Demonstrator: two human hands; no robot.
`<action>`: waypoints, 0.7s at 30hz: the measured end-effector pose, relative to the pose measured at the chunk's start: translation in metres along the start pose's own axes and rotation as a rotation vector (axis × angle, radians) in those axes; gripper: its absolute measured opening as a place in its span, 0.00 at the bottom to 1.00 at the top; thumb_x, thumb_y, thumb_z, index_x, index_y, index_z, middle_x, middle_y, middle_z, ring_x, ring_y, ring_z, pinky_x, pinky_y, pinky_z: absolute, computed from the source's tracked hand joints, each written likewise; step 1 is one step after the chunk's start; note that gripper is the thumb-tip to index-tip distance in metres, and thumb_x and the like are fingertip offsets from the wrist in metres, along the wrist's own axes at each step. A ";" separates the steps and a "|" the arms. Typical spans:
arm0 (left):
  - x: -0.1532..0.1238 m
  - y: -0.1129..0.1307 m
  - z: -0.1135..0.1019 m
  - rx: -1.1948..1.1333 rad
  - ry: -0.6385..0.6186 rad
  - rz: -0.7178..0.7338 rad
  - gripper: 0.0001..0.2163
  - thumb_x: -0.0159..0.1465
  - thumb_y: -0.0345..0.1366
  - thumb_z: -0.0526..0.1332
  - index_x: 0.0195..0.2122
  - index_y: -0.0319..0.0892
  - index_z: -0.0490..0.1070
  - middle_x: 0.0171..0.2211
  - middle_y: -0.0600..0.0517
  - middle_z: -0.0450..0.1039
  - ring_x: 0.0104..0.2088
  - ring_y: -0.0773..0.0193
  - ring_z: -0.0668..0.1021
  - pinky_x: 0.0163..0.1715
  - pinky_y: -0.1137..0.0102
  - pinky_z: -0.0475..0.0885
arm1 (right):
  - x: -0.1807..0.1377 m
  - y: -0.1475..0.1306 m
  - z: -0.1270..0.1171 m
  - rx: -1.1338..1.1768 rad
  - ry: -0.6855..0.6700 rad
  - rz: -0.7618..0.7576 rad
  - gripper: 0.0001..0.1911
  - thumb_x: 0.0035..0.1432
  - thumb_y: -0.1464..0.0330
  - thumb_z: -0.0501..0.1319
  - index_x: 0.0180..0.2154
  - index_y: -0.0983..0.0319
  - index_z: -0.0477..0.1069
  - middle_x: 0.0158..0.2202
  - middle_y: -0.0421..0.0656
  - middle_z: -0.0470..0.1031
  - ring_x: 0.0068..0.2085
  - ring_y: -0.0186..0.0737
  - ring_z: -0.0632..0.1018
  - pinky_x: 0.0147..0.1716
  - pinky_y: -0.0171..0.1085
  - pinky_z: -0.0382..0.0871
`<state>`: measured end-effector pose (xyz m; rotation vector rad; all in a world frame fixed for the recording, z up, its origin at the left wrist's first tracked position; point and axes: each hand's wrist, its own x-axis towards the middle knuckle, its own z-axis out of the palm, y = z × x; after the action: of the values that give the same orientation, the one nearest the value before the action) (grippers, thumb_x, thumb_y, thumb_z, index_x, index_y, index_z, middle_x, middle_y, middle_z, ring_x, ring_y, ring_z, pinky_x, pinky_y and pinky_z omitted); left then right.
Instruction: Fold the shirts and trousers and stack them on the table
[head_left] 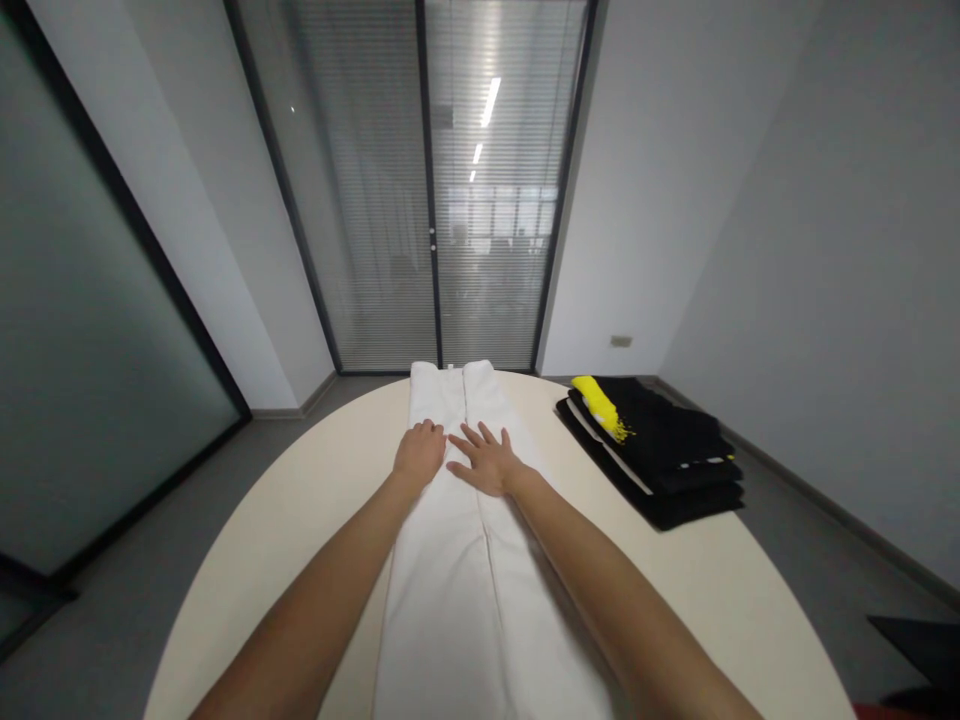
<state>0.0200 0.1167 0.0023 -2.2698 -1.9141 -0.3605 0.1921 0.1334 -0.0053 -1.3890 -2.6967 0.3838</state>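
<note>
A long white garment (442, 600) lies lengthwise over the table, with a seam running down it and two rounded folds at its far end. Its exact kind I cannot make out. On its upper left part rests my left hand (420, 452), the fingers curled and closed on the cloth near the edge. My right hand (487, 460) lies flat on the same cloth just to the right, fingers spread and holding nothing. The fingertips of both hands come near each other around the middle of the garment.
A round pale table (307, 510) carries everything. To the right sits a stack of folded black clothes (660, 440) with a yellow patch (600, 405) on top. Beyond the table stands a glass partition with blinds (491, 250). A dark object (919, 640) shows at lower right.
</note>
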 end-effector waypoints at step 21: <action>-0.107 0.024 -0.017 -0.156 -0.177 0.225 0.28 0.71 0.50 0.49 0.70 0.48 0.53 0.73 0.45 0.41 0.71 0.44 0.45 0.67 0.45 0.45 | -0.149 -0.049 -0.010 0.171 -0.074 -0.296 0.38 0.69 0.52 0.48 0.70 0.69 0.46 0.71 0.57 0.48 0.71 0.58 0.49 0.68 0.58 0.44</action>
<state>0.0253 0.0062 -0.0106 -2.6689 -1.7336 -0.2979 0.2427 -0.0131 0.0230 -0.9324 -2.7912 0.6303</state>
